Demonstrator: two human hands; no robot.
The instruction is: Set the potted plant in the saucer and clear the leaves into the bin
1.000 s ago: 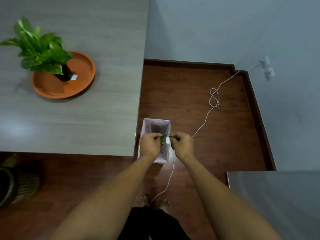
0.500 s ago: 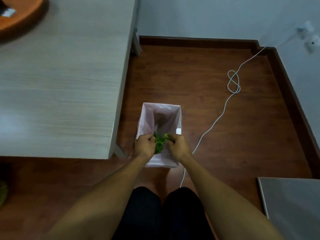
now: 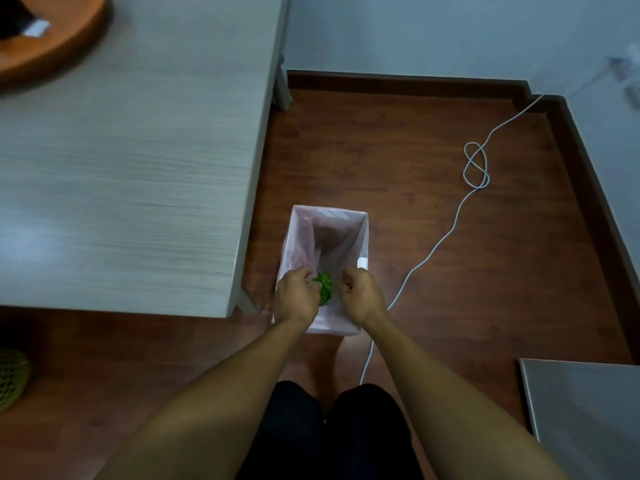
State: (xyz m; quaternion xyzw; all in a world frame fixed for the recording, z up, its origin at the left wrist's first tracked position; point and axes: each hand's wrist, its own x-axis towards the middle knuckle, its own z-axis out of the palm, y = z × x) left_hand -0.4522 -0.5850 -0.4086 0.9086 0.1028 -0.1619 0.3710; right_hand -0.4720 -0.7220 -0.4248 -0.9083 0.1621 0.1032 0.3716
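A white bin with a pink liner stands on the floor beside the table. Both my hands hover over its near end. My left hand has its fingers closed on a bunch of green leaves, held inside the bin's opening. A small gap separates it from my right hand, which is curled with nothing visible in it. At the top left corner, the orange saucer rests on the table, with the dark base of the plant pot standing in it; the foliage is out of frame.
The grey wooden table fills the left side, one leg near the wall. A white cable runs across the brown floor right of the bin. A green mesh basket sits far left; another grey surface is lower right.
My view has dropped toward the bin, and both hands have lowered the leaves into its opening. My right hand has pulled away from the leaves, which stay at my left hand.
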